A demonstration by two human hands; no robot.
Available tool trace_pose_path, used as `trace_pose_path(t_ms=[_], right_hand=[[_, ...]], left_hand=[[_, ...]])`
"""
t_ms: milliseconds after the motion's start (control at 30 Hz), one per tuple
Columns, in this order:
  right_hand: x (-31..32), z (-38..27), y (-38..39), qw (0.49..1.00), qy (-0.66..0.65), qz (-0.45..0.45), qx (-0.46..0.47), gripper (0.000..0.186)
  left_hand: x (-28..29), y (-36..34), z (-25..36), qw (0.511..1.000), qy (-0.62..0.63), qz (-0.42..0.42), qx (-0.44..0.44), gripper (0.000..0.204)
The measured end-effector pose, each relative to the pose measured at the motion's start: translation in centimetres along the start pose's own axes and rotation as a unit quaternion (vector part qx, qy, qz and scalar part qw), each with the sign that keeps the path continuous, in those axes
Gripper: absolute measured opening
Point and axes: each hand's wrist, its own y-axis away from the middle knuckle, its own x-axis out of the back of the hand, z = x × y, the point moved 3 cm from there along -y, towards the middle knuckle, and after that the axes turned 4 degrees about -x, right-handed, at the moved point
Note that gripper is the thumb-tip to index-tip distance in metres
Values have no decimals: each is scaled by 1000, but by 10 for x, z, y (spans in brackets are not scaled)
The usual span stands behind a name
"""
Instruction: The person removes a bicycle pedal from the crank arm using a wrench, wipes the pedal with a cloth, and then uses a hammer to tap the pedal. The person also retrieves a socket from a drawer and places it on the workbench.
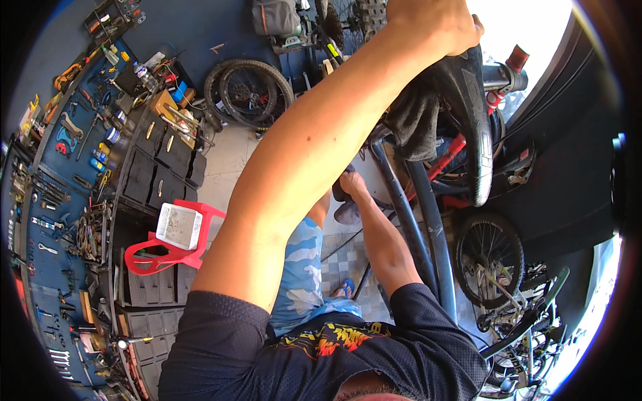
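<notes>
Saddle lies under the left hand; whether fingers there or on the right hand grip, I cannot tell.

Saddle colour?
The saddle is black, with grey markings; it shows best in the head view, the only one here.

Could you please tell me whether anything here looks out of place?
Nothing looks clearly spilled or damaged. Two mild oddities: a white-rimmed tray sits on the red plastic chair, where someone would normally sit, and a dark grey cloth is bunched by the black saddle, rather than put away.
</notes>
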Motion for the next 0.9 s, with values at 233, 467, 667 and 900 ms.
trace_pose_path(t_ms=[233,467,667,900], right_hand=[[6,-3,3,1000,8,8,29,28],[-4,3,-1,999,18,12,43,28],[-5,1,10,1000,16,6,2,31],[-13,14,5,994,-104,9,-30,42]], left_hand=[[-24,-17,-5,998,52,-34,-15,41],[-10,-4,11,997,-70,10,35,40],[-4,-3,-8,978,178,-48,-101,41],[-15,-12,-21,963,229,22,-141,35]])
